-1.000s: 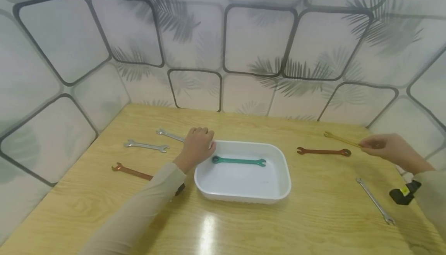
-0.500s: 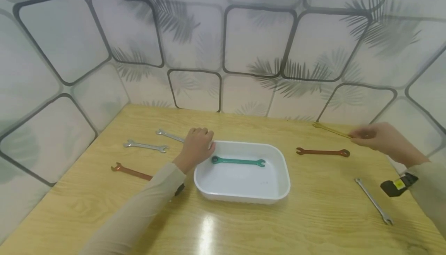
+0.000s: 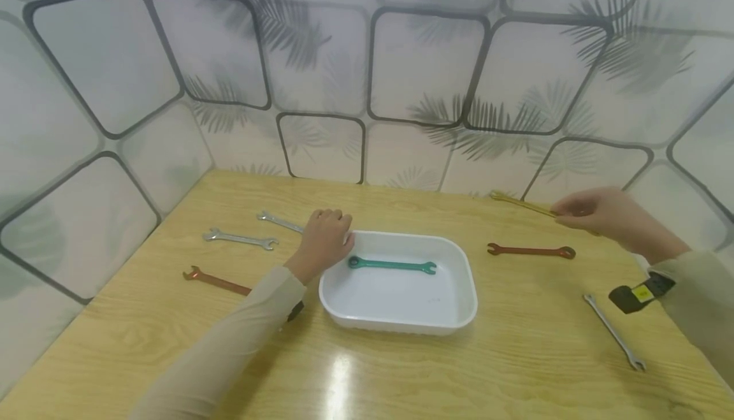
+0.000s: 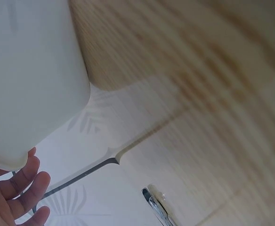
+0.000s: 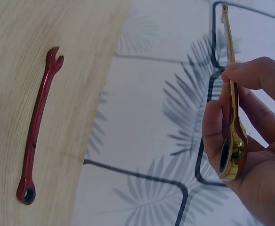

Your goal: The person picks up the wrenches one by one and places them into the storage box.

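Much of the upper frame, we see, is pale wall covering (image 3: 430, 63) printed with dark rounded outlines and leaf sprays. Across the lower half spreads the wood-grain table (image 3: 430, 375). At the middle of the frame sits a white rectangular tray (image 3: 395, 299). We find the left hand (image 3: 322, 241) at the tray's upper-left corner, its grip clasped around the rim. At the far right is the right hand (image 3: 608, 216), its grip pinching a gold combination wrench (image 5: 235, 106), whose forked end points left in the head view.

Inside the tray, toward its upper side, we see a green combination wrench (image 3: 392, 266). Right of centre lies a red combination wrench (image 3: 530, 251); at lower right, a slim silver wrench (image 3: 613, 331) slants. On the left we count three more: a silver open-end wrench (image 3: 241, 239), a copper-coloured wrench (image 3: 220, 282) partly behind the left sleeve (image 3: 229, 343), and another silver wrench (image 3: 281, 220) partly behind the left hand.
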The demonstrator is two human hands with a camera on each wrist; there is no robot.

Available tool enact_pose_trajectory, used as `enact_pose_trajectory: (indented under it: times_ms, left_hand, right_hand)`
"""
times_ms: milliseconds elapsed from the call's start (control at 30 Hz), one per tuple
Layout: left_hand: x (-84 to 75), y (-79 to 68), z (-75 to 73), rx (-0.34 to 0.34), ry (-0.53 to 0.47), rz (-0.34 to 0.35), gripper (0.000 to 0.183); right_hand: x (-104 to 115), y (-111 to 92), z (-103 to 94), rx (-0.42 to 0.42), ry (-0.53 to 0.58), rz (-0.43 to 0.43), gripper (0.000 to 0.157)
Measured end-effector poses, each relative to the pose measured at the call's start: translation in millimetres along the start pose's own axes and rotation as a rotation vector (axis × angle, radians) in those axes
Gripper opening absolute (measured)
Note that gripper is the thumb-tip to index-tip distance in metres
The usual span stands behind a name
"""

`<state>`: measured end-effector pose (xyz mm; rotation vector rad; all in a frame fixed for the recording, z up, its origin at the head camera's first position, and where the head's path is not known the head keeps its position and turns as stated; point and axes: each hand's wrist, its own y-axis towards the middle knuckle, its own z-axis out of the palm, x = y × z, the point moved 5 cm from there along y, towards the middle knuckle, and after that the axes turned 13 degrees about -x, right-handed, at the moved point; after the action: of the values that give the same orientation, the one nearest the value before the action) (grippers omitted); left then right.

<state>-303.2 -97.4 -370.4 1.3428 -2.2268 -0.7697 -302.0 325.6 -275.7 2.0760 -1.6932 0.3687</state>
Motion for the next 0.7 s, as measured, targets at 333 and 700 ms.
enact_pose_trajectory:
  times_ms: [333, 700]
  left_hand:
    - [0.0, 0.1, 0.5, 0.013, -0.020, -0.013, 0.017]
    - [0.3, 0.2, 0.4, 0.027, -0.025, -0.026, 0.017]
  right_hand:
    - [41.4, 5.4, 8.2, -0.032, 0.018, -0.073, 0.031]
    - [77.8, 13.1, 25.6, 0.005, 0.054, -0.108, 0.023]
